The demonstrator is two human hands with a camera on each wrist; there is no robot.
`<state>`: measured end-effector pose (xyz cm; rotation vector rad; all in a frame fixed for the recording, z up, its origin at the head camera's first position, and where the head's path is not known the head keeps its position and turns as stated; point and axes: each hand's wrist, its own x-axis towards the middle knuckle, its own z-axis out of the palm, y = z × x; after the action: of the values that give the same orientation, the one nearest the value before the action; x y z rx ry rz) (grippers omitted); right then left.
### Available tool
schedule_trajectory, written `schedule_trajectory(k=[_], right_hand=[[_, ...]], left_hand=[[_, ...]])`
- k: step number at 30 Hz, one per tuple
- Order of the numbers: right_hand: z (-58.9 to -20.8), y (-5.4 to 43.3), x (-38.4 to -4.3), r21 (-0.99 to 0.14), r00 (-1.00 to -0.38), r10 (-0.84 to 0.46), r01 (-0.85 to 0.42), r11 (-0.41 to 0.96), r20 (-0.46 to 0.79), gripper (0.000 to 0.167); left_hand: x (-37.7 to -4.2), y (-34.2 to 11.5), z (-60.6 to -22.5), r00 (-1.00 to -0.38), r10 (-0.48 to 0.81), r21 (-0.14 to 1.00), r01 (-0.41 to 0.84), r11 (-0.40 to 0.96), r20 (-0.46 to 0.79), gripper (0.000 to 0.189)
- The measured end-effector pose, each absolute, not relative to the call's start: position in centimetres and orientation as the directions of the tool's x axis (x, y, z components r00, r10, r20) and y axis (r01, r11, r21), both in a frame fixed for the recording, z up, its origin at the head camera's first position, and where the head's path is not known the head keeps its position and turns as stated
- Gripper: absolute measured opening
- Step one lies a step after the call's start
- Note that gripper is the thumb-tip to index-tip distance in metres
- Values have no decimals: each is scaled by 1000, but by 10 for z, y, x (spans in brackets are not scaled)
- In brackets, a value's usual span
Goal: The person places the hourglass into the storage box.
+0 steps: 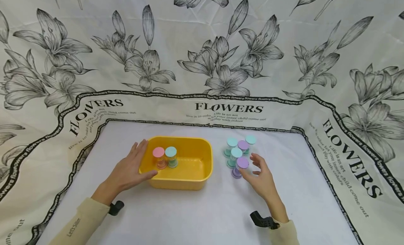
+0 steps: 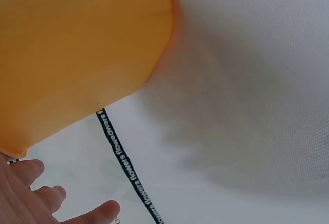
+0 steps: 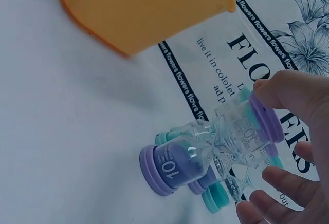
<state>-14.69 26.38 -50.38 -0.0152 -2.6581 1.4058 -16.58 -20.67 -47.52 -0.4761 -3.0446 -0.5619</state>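
Note:
A yellow plastic bin (image 1: 180,184) sits left of centre in the head view. Inside it, near the left end, stand a pink hourglass (image 1: 159,153) and a teal hourglass (image 1: 171,152). My left hand (image 1: 126,169) lies along the bin's left end, fingers extended, thumb over the front rim. To the bin's right, a purple hourglass (image 1: 242,163), marked 10 in the right wrist view, stands upright at the front of a group. Around it my right hand (image 1: 262,178) is spread, the thumb right at its purple cap (image 3: 266,117) and the other fingers apart from it.
Behind the purple hourglass stand several more: a near teal one (image 1: 236,153), a second purple one (image 1: 243,145), and teal ones farther back. White cloth (image 1: 189,217) covers the table. A flower-printed fabric (image 1: 227,62) rises behind and at both sides.

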Motion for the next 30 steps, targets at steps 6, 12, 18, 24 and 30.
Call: schedule_trajectory(k=[6,12,18,24,30], right_hand=[[-506,269,-151,-792,-995,38,-50,609,92,79],[-503,272,-155,-742,-991,-16,-108,662,131,70],[-502,275,-161,-713,-989,-62,-143,686,138,60],[-501,276,-165,-709,-992,-82,-128,693,99,49],[-499,277,-168,-698,-992,-104,-124,706,71,46]], left_hand=[[-166,-207,-475,-953,296,345,300,889,67,112],[-165,-206,-473,-955,290,343,293,892,63,112],[-165,-205,-473,-955,289,342,292,893,61,112],[-165,-205,-473,-954,292,347,296,890,64,110],[-165,-205,-473,-955,290,346,295,891,68,109]])
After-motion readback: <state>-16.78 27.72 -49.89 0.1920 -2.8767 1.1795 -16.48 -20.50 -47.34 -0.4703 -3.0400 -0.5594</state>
